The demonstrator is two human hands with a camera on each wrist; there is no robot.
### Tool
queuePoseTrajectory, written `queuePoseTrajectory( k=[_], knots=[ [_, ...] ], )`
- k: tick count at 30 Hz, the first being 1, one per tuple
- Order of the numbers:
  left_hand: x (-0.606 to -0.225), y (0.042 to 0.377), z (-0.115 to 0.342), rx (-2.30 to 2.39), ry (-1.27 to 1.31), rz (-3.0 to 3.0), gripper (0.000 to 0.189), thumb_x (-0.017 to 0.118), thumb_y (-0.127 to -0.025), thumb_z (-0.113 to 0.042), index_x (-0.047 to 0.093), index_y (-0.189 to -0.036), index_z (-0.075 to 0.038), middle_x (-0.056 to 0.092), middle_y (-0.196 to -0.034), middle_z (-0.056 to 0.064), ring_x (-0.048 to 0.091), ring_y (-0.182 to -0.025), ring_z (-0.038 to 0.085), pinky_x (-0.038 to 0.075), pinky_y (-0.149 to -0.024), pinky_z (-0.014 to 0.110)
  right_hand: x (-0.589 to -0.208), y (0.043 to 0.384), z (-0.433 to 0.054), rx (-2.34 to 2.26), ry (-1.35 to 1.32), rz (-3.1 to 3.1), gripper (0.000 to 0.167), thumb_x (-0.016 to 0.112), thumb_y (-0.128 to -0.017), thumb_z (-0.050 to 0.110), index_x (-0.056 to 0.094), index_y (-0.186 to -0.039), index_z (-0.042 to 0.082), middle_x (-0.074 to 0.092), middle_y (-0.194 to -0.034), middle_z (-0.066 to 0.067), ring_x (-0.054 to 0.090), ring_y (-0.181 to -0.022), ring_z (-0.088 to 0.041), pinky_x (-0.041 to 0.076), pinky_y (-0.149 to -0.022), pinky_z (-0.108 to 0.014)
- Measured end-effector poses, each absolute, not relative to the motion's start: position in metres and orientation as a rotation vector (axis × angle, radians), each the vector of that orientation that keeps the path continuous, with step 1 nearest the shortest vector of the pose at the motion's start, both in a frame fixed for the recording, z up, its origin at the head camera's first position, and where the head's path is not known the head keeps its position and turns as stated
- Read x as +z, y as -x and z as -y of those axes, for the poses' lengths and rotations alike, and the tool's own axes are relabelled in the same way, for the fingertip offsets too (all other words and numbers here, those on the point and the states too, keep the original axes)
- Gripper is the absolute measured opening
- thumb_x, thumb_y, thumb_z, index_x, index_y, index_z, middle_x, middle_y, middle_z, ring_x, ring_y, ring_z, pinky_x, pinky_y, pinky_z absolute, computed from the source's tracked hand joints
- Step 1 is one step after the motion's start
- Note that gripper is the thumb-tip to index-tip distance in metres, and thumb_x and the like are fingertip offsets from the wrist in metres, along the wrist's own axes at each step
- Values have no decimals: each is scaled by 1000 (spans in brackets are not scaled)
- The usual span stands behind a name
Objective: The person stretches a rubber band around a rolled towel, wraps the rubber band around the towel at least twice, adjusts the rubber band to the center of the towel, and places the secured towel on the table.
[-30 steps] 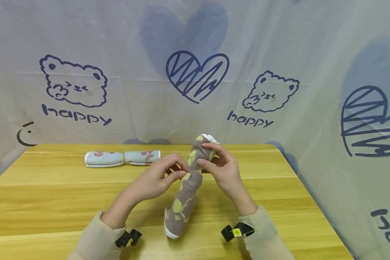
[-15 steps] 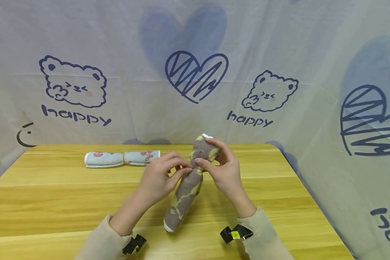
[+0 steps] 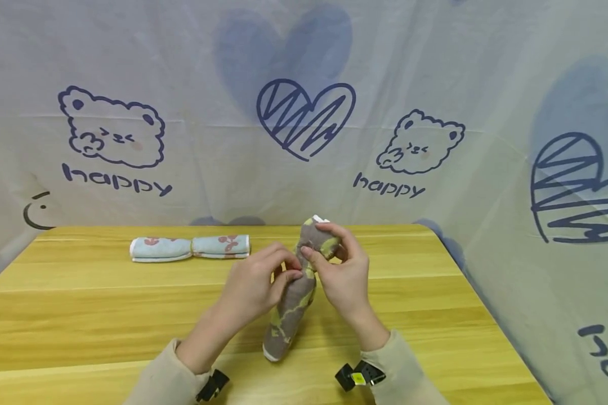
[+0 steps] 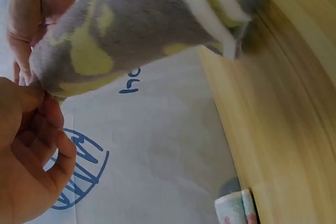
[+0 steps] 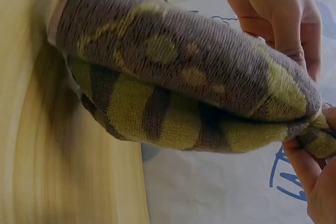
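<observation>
A brownish-grey rolled towel (image 3: 295,301) with yellow patches and white ends is held slantwise above the table, cinched narrow around its middle. My left hand (image 3: 255,284) pinches at that narrow waist between thumb and fingertips. Higher up, my right hand (image 3: 345,273) grips the upper half, thumb in front and fingers around the far side. The right wrist view shows the towel's lower half (image 5: 173,51) spreading from the waist, with a striped yellow-and-brown fold beneath. Whether a band circles the waist, I cannot tell; the fingers cover it.
A light blue rolled towel (image 3: 164,249) with red motifs lies at the back left, tied in the middle by a thin band (image 3: 192,247). The wooden table (image 3: 410,332) meets a pale printed curtain (image 3: 208,157) behind.
The grey towel has turned about its length, showing a different side. My left fingers have shifted slightly rightward along with its waist; the right hand keeps its grip.
</observation>
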State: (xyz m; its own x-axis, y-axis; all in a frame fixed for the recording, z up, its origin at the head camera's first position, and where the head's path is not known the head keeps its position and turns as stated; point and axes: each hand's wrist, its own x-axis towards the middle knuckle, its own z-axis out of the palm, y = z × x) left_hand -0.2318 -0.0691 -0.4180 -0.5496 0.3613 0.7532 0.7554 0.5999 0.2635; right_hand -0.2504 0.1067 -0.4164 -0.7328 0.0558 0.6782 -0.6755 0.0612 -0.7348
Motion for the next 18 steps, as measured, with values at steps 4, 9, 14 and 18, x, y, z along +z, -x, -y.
queuePoseTrajectory(
  k=[4,9,14,18],
  knots=[
    [-420,231,66,-697,874,2247,16,81,-91,-9,65,-91,-11,63,-87,-1,55,-65,10,47,-54,23,-417,250,-105,1720,-599,1790,44,83,-82,-8,68,-123,0,69,-122,-17,69,-86,-19,55,-61,-20],
    [-420,230,63,-718,900,2355,15,75,-95,-10,60,-95,-10,57,-86,0,51,-67,10,45,-56,24,-418,252,-106,1719,-595,1796,42,82,-83,-9,68,-122,-1,69,-121,-17,67,-87,-19,54,-62,-19],
    [-419,226,61,-810,1049,2402,13,70,-99,-10,57,-98,-10,53,-87,-2,48,-72,9,46,-61,23,-420,256,-110,1729,-591,1796,38,79,-84,-11,68,-119,-3,69,-119,-17,64,-82,-15,51,-61,-16],
    [-419,221,56,-826,1172,2417,11,66,-101,-10,55,-100,-10,52,-89,-3,48,-73,8,46,-63,21,-422,262,-115,1734,-531,1812,37,79,-84,-11,69,-118,-3,68,-119,-16,60,-84,-13,48,-65,-16]
  ],
)
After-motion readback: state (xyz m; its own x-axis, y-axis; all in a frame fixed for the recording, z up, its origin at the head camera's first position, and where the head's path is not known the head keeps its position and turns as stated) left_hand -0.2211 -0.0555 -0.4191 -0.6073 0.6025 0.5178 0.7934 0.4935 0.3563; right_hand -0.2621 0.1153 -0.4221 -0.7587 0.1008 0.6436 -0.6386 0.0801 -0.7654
